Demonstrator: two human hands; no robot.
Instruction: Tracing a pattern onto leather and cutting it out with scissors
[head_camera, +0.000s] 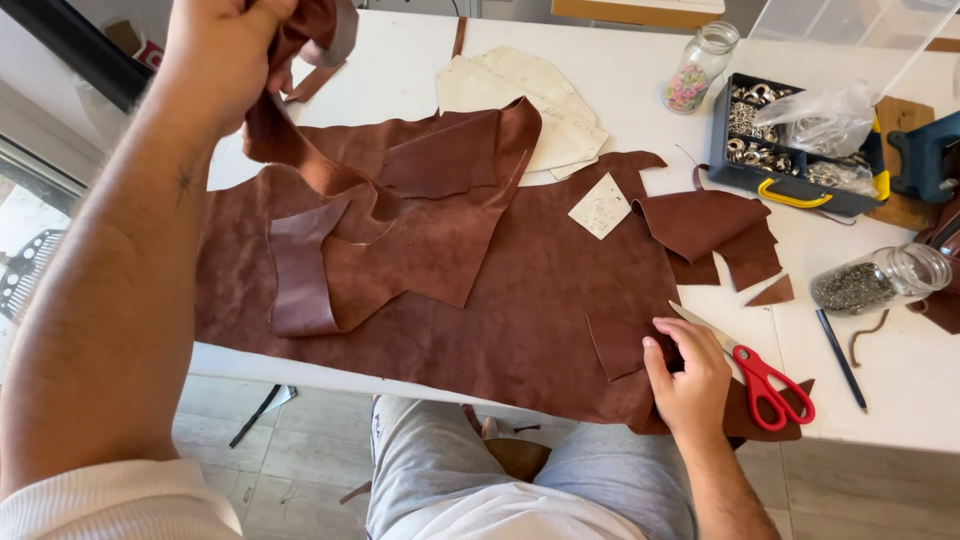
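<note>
Your left hand (215, 60), raised beyond the far-left edge of the big leather sheet (520, 300), is clenched on a leather strip (300, 170); pull steadily. Your right hand (688, 380) presses flat, fingers released, on the sheet's near-right corner beside the scissors (765, 385).
</note>
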